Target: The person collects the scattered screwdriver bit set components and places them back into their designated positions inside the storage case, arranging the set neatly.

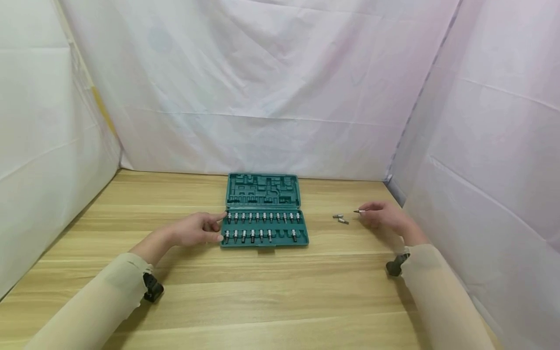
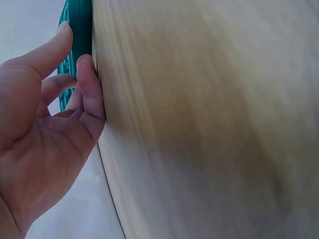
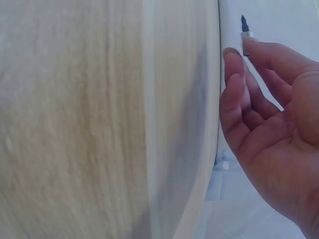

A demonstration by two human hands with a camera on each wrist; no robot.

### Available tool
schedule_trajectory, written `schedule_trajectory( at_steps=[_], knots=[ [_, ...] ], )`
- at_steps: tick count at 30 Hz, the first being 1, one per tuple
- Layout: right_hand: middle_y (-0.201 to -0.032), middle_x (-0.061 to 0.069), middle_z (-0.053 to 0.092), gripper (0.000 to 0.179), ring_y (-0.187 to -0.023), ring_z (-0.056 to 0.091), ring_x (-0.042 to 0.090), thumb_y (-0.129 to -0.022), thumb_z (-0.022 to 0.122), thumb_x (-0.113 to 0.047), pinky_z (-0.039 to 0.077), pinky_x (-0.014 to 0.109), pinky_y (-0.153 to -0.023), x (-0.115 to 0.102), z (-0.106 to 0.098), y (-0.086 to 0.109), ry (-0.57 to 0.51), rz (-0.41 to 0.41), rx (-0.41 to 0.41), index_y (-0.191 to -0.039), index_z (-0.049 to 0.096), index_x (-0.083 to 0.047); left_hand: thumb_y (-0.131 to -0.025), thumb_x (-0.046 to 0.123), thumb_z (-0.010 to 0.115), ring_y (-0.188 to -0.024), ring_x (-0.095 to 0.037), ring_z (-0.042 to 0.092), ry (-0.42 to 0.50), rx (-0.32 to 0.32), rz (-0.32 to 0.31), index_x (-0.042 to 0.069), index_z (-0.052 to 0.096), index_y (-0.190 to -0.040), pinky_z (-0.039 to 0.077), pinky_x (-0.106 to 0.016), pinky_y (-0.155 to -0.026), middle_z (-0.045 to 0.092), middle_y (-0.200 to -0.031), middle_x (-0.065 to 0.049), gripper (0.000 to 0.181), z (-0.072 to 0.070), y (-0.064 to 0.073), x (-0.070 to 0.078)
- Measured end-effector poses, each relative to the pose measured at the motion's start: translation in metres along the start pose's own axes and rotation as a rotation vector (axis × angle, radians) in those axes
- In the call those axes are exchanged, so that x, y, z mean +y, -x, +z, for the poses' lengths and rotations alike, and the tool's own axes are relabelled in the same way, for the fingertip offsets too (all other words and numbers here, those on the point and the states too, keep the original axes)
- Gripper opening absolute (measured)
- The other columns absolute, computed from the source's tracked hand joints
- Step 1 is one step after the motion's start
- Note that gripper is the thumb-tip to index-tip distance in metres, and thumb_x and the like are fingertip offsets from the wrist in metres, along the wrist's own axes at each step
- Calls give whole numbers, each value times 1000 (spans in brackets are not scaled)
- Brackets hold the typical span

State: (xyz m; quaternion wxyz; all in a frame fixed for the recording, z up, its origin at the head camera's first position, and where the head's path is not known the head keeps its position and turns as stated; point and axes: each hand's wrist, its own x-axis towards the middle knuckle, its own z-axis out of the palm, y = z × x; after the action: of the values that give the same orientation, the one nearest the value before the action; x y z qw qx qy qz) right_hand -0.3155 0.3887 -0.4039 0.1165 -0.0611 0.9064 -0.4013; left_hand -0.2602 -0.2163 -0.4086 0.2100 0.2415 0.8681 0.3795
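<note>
A green plastic case (image 1: pixel 264 244) lies open on the table, with two rows of silver bit sockets (image 1: pixel 252 235) in its tray. The front row has a gap before its rightmost bit socket. My left hand (image 1: pixel 197 228) touches the tray's left side, thumb by the front corner and index finger stretched toward the hinge; the left wrist view shows the thumb against the green case (image 2: pixel 81 35). My right hand (image 1: pixel 382 217) pinches one bit socket (image 3: pixel 246 36) between thumb and fingers, its dark tip pointing outward. Two loose bit sockets (image 1: pixel 343 221) lie left of that hand.
The case's lid (image 1: pixel 263 189), moulded with recesses, leans back behind the tray. White cloth walls (image 1: pixel 262 97) enclose the wooden table (image 1: pixel 262 296) at the back and both sides. A small black device (image 1: pixel 152 288) is strapped at each wrist.
</note>
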Motion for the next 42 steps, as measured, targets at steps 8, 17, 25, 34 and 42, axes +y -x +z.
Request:
schedule_trajectory(
  at_steps=[8, 17, 25, 34, 42],
  knots=[
    [-139, 24, 72, 49, -111, 70, 22, -109, 70, -34, 60, 34, -93, -20, 7, -5, 9, -48, 32, -146, 66, -3, -106, 26, 76, -93, -19, 67, -6, -1, -3, 1, 29, -172, 59, -35, -80, 72, -124, -17, 85, -1, 0, 0],
    [-139, 29, 66, 48, -107, 67, 22, -109, 71, -32, 59, 39, -91, -54, 31, -13, -96, -95, -9, -146, 65, -3, -106, 25, 76, -94, -19, 67, 2, -1, -7, 1, 29, -172, 60, -35, -81, 71, -127, -18, 84, -1, 0, 0],
    [-124, 29, 69, 41, -101, 66, 35, -108, 70, -24, 59, 45, -84, -81, 55, -17, -124, -149, -78, -143, 68, -1, -106, 25, 75, -94, -19, 66, 4, -6, -8, 1, 28, -172, 59, -34, -80, 71, -127, -19, 84, 0, -1, -2],
    [-125, 29, 70, 43, -100, 66, 37, -108, 72, -36, 58, 45, -83, -109, 83, -17, -95, -190, -157, -139, 72, -6, -107, 25, 75, -92, -19, 66, -2, -3, -4, 1, 28, -172, 59, -33, -79, 71, -126, -19, 84, 0, -1, -2],
    [-126, 19, 74, 38, -101, 65, 38, -109, 70, -38, 58, 50, -86, -125, 105, -21, -38, -242, -206, -139, 76, -15, -106, 25, 75, -92, -20, 66, 8, -4, -7, 2, 28, -172, 59, -33, -79, 70, -126, -19, 84, 0, -1, -2]
  ],
)
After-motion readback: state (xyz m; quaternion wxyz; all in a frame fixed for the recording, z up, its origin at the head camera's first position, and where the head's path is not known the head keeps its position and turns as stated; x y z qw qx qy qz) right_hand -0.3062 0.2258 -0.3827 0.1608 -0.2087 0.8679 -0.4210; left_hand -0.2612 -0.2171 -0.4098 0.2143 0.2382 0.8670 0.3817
